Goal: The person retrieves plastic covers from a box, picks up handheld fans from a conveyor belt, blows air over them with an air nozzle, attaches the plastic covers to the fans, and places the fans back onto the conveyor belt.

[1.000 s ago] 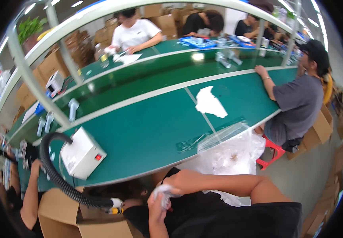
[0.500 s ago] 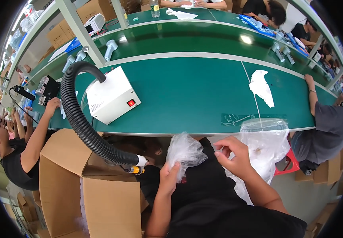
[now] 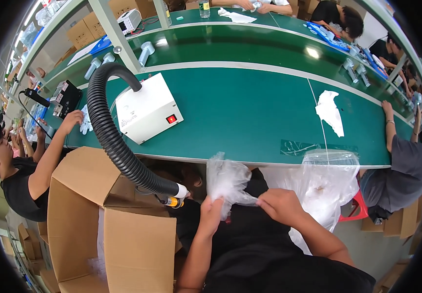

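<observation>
Before the tabletop, a clear plastic bag, likely light, limp and slippery, is grasped by the left hand and pinched by the right hand, best held where bunched.

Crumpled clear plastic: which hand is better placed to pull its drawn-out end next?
Probably the right hand: it seems to pinch that end, while the left hand grips the bunched clear plastic.

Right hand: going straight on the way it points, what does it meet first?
Probably the bunched part of the clear plastic bag in the left hand: the right hand points up-left toward it, though depth is hard to judge.
</observation>
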`<state>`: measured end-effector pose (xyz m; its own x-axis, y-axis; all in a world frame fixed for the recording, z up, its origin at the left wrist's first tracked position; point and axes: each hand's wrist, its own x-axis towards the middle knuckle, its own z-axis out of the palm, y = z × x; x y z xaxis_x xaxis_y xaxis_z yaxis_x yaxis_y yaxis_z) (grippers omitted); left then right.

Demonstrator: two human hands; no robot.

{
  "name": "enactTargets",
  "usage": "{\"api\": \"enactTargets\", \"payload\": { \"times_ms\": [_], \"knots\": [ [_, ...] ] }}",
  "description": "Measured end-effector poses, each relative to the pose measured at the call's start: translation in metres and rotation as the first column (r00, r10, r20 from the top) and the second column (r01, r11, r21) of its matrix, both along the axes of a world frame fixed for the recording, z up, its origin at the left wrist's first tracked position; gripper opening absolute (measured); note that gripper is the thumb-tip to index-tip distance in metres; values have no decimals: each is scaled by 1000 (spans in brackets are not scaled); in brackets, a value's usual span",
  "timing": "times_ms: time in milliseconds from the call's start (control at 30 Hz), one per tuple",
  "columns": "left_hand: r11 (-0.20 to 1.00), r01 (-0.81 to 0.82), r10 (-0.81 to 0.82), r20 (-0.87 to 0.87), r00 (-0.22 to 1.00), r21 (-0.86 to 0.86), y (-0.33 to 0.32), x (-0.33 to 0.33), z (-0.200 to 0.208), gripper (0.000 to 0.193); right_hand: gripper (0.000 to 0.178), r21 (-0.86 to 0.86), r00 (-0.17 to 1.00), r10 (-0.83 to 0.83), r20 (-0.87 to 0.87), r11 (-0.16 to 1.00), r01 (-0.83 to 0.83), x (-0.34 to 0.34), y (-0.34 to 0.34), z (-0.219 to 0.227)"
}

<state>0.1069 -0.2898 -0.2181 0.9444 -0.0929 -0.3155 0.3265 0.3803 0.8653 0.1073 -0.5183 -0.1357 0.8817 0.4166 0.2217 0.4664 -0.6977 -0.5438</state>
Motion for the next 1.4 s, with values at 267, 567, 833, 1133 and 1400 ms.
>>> {"api": "enactTargets", "payload": {
  "times_ms": [267, 567, 833, 1133, 1400],
  "knots": [
    [545, 121, -600, 286, 747, 829, -23, -6, 6, 23, 9, -240, 903, 363, 231, 920, -309, 11, -3, 51],
    [615, 248, -659, 315, 683, 749, -23, -32, 41, 27, 19, -32, 881, 464, -88, 883, -469, 89, 11, -2],
    [800, 105, -423, 432, 797, 590, -2, -23, 52, 17, 18, 236, 960, 246, -136, 949, -210, -13, 10, -48],
    [319, 126, -631, 112, 768, 939, -34, -13, 30, 18, 16, -345, 905, 404, -134, 837, -425, -16, 3, 8],
    [370, 243, -787, 163, 596, 897, -31, -29, 32, 18, 13, -145, 787, 617, -20, 777, -612, 16, 7, 23]
  ]
}}
